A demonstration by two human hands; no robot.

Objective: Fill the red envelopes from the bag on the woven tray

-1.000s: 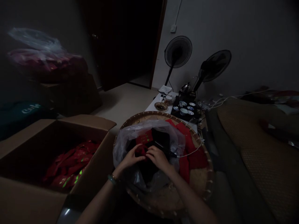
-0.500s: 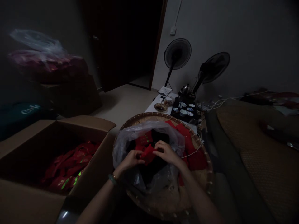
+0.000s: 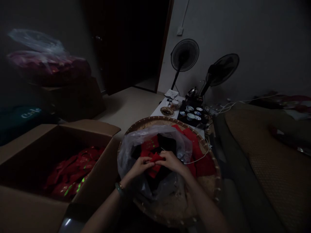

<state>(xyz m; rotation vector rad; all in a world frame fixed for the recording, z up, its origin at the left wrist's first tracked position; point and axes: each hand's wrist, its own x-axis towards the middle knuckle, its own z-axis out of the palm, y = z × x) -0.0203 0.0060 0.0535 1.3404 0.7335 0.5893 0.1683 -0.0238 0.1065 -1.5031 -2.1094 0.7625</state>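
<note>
My left hand (image 3: 143, 165) pinches one side of a small red cloth piece (image 3: 155, 157), a pouch by its look, though the dim light hides its kind. Across from it, my right hand (image 3: 170, 160) grips the other side between thumb and fingers. A thin pale sliver (image 3: 163, 149) shows above the right fingers; I cannot tell what it is. Under both hands lies an open clear plastic bag (image 3: 131, 142) with black material (image 3: 167, 142) and a printed red piece (image 3: 151, 142) in it. The bag rests on a round woven tray (image 3: 170, 212).
More red cloth (image 3: 205, 163) lies at the tray's right, with a white cord (image 3: 200, 159) across it. An open cardboard box (image 3: 89, 129) of red pieces stands at left. Beyond are a tea table (image 3: 157, 111), two fans (image 3: 185, 55) and a woven seat mat (image 3: 274, 161).
Both hands have shifted slightly and closed in on the red cloth piece, which now looks folded up between the fingers, its lower part hanging below. The right hand has turned over it.
</note>
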